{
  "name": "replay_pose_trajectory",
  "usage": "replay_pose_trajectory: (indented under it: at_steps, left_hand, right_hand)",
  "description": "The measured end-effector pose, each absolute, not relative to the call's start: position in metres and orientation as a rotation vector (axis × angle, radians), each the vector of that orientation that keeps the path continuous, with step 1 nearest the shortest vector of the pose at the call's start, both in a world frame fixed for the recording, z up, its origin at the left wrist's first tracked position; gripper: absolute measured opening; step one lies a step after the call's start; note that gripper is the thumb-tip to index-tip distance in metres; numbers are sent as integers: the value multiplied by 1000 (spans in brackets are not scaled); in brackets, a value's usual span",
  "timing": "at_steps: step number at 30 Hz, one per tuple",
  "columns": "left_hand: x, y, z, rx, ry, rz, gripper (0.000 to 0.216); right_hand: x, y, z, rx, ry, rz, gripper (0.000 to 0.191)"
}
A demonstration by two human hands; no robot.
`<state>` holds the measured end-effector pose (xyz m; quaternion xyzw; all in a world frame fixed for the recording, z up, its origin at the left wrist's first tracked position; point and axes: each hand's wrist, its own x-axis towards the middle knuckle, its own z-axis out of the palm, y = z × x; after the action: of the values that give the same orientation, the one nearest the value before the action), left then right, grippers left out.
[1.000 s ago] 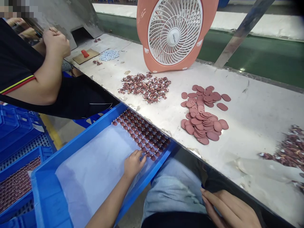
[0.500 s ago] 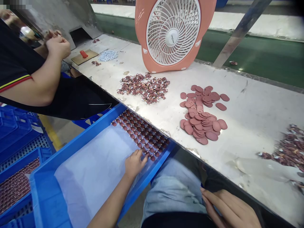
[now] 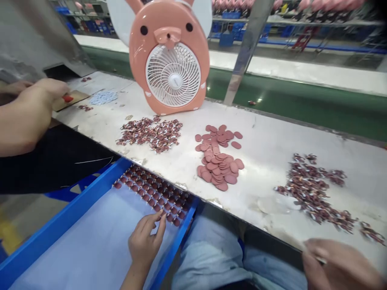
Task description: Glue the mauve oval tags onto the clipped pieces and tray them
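My left hand [image 3: 146, 241] is over the blue tray [image 3: 65, 217], thumb and forefinger pinched close to the nearest end of the rows of small dark-red pieces [image 3: 151, 189]. Whatever lies between those fingertips is too small to make out. At the lower right, my right hand [image 3: 341, 262] is closed and smeared by motion at the bench edge. A small pale bit shows by its fingers, too blurred to name. Beyond that hand lies a pile of brown-red pieces with white bits [image 3: 311, 189]. Flat reddish oval discs [image 3: 219, 161] are heaped mid-bench.
An orange animal-faced fan [image 3: 172, 76] stands at the back of the white bench [image 3: 260, 141]. Left of the discs is another pile of small brown pieces [image 3: 151, 133]. Pale blue bits [image 3: 103, 98] lie farther left, near a co-worker's arm [image 3: 27, 112]. A metal post [image 3: 242, 60] rises behind.
The view has tilted up and turned right, showing the fan's face and the whole right-hand pile. My right hand has moved rightward to the bench edge. My left hand stays at the rows.
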<state>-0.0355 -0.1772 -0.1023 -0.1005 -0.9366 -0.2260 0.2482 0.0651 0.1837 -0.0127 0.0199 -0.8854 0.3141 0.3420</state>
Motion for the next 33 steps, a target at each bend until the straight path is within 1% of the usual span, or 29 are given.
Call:
replay_pose_trajectory:
  at_steps: [1, 3, 4, 6, 8, 11, 13, 14, 17, 19, 21, 23, 25, 27, 31, 33]
  left_hand:
    - [-42, -168, -90, -337, -2465, -651, 11]
    - [-57, -143, -64, -444, -2337, -691, 16]
    - [-66, -129, -51, -489, -2312, -696, 24]
    - [-81, -101, -28, -604, -2351, -653, 36]
    - [-93, -82, -12, -715, -2472, -508, 41]
    - [-98, -77, -6, -875, -2532, -378, 46]
    - [-95, -84, -11, -959, -2470, -413, 50]
    - [-93, -88, -15, -989, -2428, -476, 49]
    - [-84, -95, -22, -1007, -2340, -718, 35]
    - [-74, -90, -20, -950, -2329, -837, 33]
    - [-61, -77, -11, -863, -2356, -936, 24]
    - [-46, -61, 2, -746, -2439, -1213, 17]
    - [-33, -46, 16, -626, -2509, -1766, 18]
    - [-23, -36, 27, -592, -2499, -2192, 16]
    - [-14, -26, 31, -545, -2469, -2485, 16]
    - [-9, -20, 23, -447, -2345, -2679, 22]
  right_hand:
    - [61, 187, -12, -107, -2267, 836, 32]
    - [48, 189, -12, -293, -2333, 788, 49]
    - [40, 188, -12, -301, -2430, 732, 59]
    - [25, 185, -13, -268, -2591, 647, 68]
    - [14, 181, -13, -196, -2637, 638, 66]
    - [8, 179, -12, -147, -2614, 730, 47]
    - [8, 179, -10, -141, -2576, 820, 37]
    - [9, 179, -9, -150, -2547, 873, 35]
    - [15, 177, -6, -174, -2436, 1087, 32]
    - [22, 173, -3, -159, -2348, 1284, 27]
    - [29, 165, 2, -122, -2266, 1509, 23]
    - [33, 156, 10, -98, -2219, 1724, 21]
    - [33, 148, 20, -94, -2205, 1910, 20]
    - [29, 143, 29, -96, -2179, 2092, 23]
    - [21, 145, 41, -130, -2058, 2432, 29]
    - [22, 148, 41, -209, -1965, 2530, 33]
